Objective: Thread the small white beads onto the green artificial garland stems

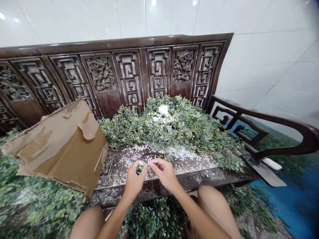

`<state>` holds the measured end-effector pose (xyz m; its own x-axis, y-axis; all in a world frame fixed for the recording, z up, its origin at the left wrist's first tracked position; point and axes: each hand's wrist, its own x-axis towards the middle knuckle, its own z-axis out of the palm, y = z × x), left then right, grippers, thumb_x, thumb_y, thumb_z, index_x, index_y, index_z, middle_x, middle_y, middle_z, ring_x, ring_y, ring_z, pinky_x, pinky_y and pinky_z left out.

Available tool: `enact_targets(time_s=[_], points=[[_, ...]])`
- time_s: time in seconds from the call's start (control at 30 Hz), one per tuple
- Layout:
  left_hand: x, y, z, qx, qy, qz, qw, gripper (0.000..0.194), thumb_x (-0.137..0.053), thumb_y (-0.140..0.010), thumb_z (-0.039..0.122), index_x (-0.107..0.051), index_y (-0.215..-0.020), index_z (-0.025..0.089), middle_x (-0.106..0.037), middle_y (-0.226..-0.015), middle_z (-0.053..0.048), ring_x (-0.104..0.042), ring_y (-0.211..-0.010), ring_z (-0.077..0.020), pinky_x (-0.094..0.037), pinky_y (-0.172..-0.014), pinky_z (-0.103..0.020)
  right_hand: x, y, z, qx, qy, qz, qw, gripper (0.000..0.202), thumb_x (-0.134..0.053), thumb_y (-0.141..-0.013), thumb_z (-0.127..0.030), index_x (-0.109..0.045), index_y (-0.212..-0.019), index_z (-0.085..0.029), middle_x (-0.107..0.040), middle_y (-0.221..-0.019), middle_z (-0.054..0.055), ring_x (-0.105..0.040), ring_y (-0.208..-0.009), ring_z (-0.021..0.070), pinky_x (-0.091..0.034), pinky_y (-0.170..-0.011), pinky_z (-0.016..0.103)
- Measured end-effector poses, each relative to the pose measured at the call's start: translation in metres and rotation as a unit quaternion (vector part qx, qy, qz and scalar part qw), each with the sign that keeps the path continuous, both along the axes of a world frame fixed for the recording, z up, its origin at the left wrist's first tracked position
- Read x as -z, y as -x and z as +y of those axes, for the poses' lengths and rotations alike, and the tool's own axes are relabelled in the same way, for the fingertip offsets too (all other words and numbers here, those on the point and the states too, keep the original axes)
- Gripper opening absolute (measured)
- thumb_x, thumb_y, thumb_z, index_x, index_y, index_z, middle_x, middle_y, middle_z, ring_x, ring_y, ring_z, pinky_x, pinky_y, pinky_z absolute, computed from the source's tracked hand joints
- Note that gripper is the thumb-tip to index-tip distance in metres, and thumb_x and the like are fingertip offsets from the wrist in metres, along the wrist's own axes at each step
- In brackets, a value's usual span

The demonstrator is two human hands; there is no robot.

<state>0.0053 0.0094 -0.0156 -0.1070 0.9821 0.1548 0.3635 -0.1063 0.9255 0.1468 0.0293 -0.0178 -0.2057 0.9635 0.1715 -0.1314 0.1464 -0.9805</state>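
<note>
My left hand is closed around a small green leafy sprig, its leaves showing between thumb and fingers. Right beside it, my right hand pinches with thumb and forefinger at the sprig's edge; whatever sits in that pinch is too small to make out. Both hands are over the front edge of a dark wooden bench seat. Small white discs lie scattered over the seat beyond them. Behind these rises a heap of artificial green foliage with a white clump and more white bits on top.
A torn brown cardboard piece stands tilted at the left, a thin metal wire frame by its edge. More foliage lies left and below. The carved backrest and curved armrest bound the bench. A flat blade-like piece juts out right.
</note>
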Motion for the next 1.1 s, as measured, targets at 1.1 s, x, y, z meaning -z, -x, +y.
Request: enact_targets(time_s=[1.1], points=[[-0.002,-0.007,-0.009,-0.039,-0.052,0.036,0.997,0.017,-0.050,-0.087,0.033,-0.058,-0.084,0.019,-0.065,-0.080,-0.002,-0.061,-0.077,-0.0189,-0.046,-0.072,-0.027,0.008,0.017,-0.016,0.119,-0.052,-0.035,0.991,0.018,-0.061,-0.086,-0.029,-0.075,-0.091,-0.021,-0.073,-0.086,0.006,-0.065,-0.077,0.0192,-0.052,-0.072,0.029]])
